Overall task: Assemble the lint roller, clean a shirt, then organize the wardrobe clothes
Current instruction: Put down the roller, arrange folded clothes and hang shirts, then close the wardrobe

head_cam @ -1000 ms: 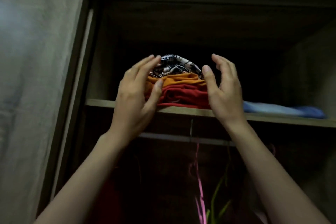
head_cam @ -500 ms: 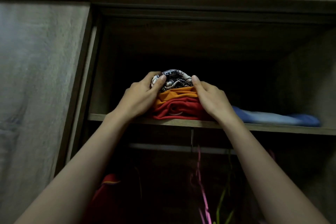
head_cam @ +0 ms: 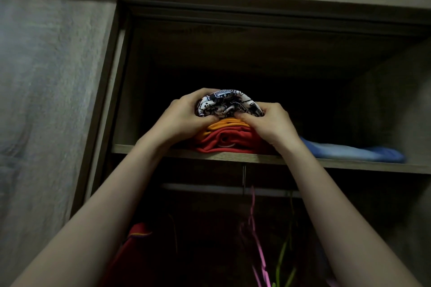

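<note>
A small stack of folded clothes sits on the wardrobe's upper shelf [head_cam: 144, 148]. On top is a black-and-white patterned garment [head_cam: 227, 103], then an orange one [head_cam: 224, 123], then a red one [head_cam: 229, 141]. My left hand [head_cam: 184, 116] grips the patterned garment's left side, fingers curled over its top and thumb under it. From the other side my right hand [head_cam: 271, 123] grips the same garment, thumb tucked beneath it. Both arms reach up from below.
A folded blue garment [head_cam: 354, 152] lies on the shelf to the right of the stack. Below the shelf runs a hanging rail [head_cam: 210, 187] with pink [head_cam: 253, 216] and green hangers [head_cam: 283, 254] and a red garment [head_cam: 133, 244]. A closed wardrobe door [head_cam: 51, 100] stands at left.
Both hands moved in from open positions beside the stack and closed onto the patterned top garment. The view tilted upward a little.
</note>
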The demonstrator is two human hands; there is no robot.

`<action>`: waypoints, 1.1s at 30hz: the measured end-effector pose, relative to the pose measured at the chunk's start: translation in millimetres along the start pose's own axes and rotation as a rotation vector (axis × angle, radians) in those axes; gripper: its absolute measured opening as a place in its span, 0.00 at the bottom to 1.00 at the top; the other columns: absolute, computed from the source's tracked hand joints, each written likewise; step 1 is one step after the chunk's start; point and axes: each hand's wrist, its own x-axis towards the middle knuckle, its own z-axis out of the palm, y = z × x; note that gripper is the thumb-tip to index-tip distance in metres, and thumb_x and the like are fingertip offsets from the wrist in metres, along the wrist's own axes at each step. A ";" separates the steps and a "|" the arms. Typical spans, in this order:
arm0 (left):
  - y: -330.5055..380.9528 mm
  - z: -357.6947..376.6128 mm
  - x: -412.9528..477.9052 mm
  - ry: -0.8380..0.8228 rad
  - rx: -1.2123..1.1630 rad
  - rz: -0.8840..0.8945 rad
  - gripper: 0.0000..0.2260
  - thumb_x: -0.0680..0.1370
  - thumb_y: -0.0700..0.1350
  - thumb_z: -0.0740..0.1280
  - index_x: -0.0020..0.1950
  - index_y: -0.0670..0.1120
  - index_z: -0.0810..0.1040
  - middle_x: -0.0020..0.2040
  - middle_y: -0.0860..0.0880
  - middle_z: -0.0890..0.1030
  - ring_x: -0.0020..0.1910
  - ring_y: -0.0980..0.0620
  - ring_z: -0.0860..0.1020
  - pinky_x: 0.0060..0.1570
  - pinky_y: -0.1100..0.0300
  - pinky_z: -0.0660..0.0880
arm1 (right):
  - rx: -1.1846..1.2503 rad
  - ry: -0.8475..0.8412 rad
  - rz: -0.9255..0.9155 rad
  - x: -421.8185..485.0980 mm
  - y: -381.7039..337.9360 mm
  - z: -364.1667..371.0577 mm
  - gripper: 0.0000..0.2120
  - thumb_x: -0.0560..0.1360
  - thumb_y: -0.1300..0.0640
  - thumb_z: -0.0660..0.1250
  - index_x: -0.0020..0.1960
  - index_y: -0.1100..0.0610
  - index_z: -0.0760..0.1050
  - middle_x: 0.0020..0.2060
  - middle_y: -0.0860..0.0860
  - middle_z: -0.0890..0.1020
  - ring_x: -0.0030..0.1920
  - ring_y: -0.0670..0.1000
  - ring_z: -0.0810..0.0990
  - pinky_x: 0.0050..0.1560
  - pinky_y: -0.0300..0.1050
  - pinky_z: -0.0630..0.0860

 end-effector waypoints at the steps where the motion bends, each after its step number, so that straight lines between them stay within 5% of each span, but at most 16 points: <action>1: -0.2 0.5 1.9 0.014 -0.023 0.013 0.23 0.73 0.45 0.73 0.66 0.59 0.75 0.54 0.57 0.82 0.52 0.60 0.79 0.56 0.63 0.75 | 0.000 0.003 0.008 1.4 -0.6 -0.2 0.11 0.72 0.48 0.72 0.53 0.50 0.82 0.41 0.45 0.83 0.45 0.45 0.80 0.43 0.39 0.75; 4: -4.1 2.6 7.7 0.030 -0.134 0.013 0.22 0.73 0.41 0.71 0.65 0.57 0.76 0.54 0.56 0.82 0.53 0.59 0.80 0.59 0.53 0.77 | 0.001 0.013 0.028 6.6 -1.0 0.3 0.09 0.72 0.49 0.72 0.51 0.49 0.83 0.37 0.44 0.82 0.42 0.45 0.80 0.44 0.42 0.77; 8: 1.8 6.4 7.3 0.040 -0.327 0.010 0.22 0.75 0.31 0.67 0.66 0.49 0.75 0.53 0.57 0.80 0.51 0.67 0.79 0.60 0.59 0.76 | 0.019 0.095 -0.002 10.0 -1.2 4.3 0.07 0.73 0.52 0.72 0.51 0.49 0.83 0.38 0.43 0.83 0.43 0.44 0.81 0.43 0.41 0.77; 16: 19.4 2.6 -2.4 0.117 -0.543 0.155 0.23 0.76 0.30 0.66 0.69 0.47 0.72 0.60 0.53 0.79 0.59 0.54 0.80 0.59 0.53 0.78 | 0.060 0.297 -0.208 -1.3 -10.1 -5.8 0.06 0.74 0.53 0.69 0.42 0.53 0.82 0.33 0.49 0.83 0.37 0.46 0.81 0.38 0.49 0.78; 20: 18.1 -6.0 -19.9 -0.087 -0.608 0.173 0.29 0.74 0.31 0.69 0.71 0.51 0.69 0.60 0.58 0.79 0.60 0.57 0.79 0.58 0.59 0.78 | 0.125 0.264 -0.256 -23.6 -5.2 -7.2 0.06 0.74 0.58 0.70 0.50 0.52 0.83 0.40 0.44 0.84 0.44 0.40 0.81 0.40 0.33 0.74; 23: 5.8 -10.3 -28.8 -0.255 -0.599 0.137 0.34 0.70 0.41 0.76 0.72 0.56 0.67 0.63 0.63 0.77 0.62 0.60 0.77 0.56 0.65 0.76 | 0.177 0.027 -0.201 -35.1 5.9 -9.4 0.16 0.73 0.54 0.72 0.60 0.49 0.78 0.53 0.46 0.82 0.54 0.42 0.80 0.53 0.38 0.75; 26: 6.2 -5.3 -29.7 -0.174 -0.695 0.058 0.21 0.74 0.55 0.71 0.66 0.57 0.74 0.62 0.55 0.80 0.60 0.55 0.80 0.54 0.60 0.78 | 0.310 -0.153 -0.135 -46.9 8.0 -13.5 0.26 0.69 0.40 0.71 0.66 0.45 0.73 0.61 0.45 0.78 0.60 0.42 0.77 0.60 0.41 0.75; 28: 11.8 1.3 -26.9 -0.056 -0.695 -0.004 0.14 0.80 0.57 0.63 0.60 0.52 0.78 0.59 0.54 0.81 0.58 0.55 0.80 0.55 0.58 0.77 | 0.480 -0.152 -0.109 -54.1 1.3 -12.8 0.26 0.74 0.35 0.59 0.65 0.48 0.75 0.60 0.48 0.80 0.61 0.44 0.77 0.63 0.45 0.73; 30: 16.3 8.6 -24.1 0.038 -0.739 -0.052 0.14 0.81 0.54 0.59 0.54 0.47 0.80 0.55 0.51 0.83 0.53 0.54 0.81 0.50 0.60 0.77 | 0.618 -0.087 -0.032 -54.4 -5.8 -10.8 0.29 0.78 0.36 0.48 0.61 0.53 0.78 0.55 0.50 0.83 0.58 0.45 0.80 0.60 0.45 0.74; 33: 21.5 15.6 -22.5 0.121 -0.796 -0.086 0.11 0.80 0.52 0.63 0.47 0.46 0.79 0.45 0.50 0.83 0.44 0.55 0.81 0.43 0.61 0.77 | 0.515 0.091 0.059 -46.2 -12.4 -6.2 0.26 0.80 0.41 0.51 0.55 0.57 0.81 0.49 0.51 0.85 0.53 0.45 0.82 0.56 0.40 0.77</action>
